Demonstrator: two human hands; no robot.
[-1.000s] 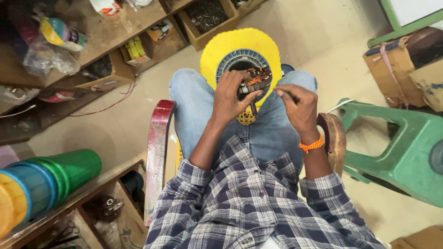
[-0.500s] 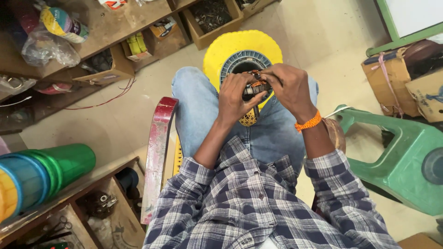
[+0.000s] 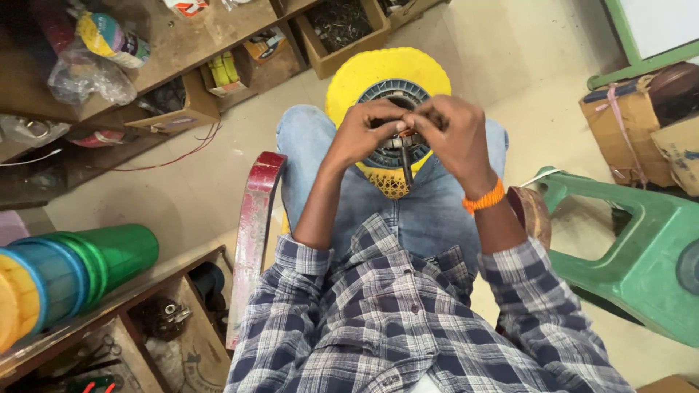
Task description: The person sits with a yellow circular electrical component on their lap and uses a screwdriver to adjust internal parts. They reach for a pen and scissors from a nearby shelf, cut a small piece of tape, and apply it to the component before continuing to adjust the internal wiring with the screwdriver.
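Now both hands, left hand (image 3: pixel 364 135) and right hand (image 3: pixel 453 138), pinch a small dark part (image 3: pixel 405 149) over the yellow-rimmed motor winding (image 3: pixel 386 73); fitting looks unfinished.

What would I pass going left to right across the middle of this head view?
Stacked coloured tubs → red chair arm → left hand → right hand → orange wristband → green plastic stool.

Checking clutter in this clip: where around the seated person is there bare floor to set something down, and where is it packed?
Bare floor lies beyond the yellow disc, bordered by the cardboard boxes and green stool. Another patch lies between the shelves and red chair arm. The shelves and lap are crowded: left hand and right hand meet there.
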